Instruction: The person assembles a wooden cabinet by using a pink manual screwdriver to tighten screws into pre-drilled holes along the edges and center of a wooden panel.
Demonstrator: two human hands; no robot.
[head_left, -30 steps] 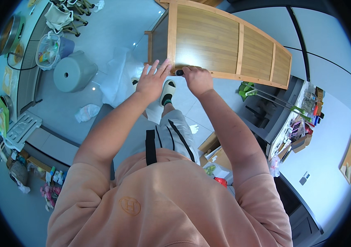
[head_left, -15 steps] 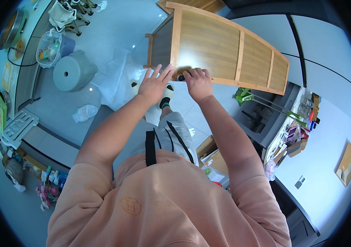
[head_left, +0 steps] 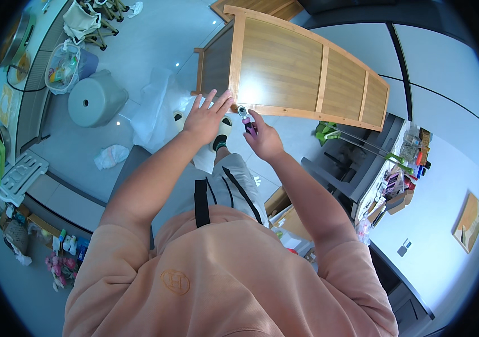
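A wooden cabinet or shelf unit (head_left: 284,62) with pale frame strips and brown panels stands in front of me. My left hand (head_left: 206,116) lies against its near left corner post, fingers stretched out and a little apart. My right hand (head_left: 263,140) is closed round the purple and black handle of a ratchet wrench (head_left: 243,111). The wrench's round metal head is at the cabinet's lower frame strip, beside the corner post. What the head sits on is hidden beneath it.
A grey-green stool (head_left: 96,101) and a lined waste bin (head_left: 64,67) stand on the left. White plastic sheeting (head_left: 154,106) lies on the floor near my feet. To the right is a cluttered counter (head_left: 383,188); an open cardboard box (head_left: 293,222) is beside my legs.
My right hand has swung down toward me from the cabinet's lower strip, bringing the wrench handle into view. The left hand stays on the corner post.
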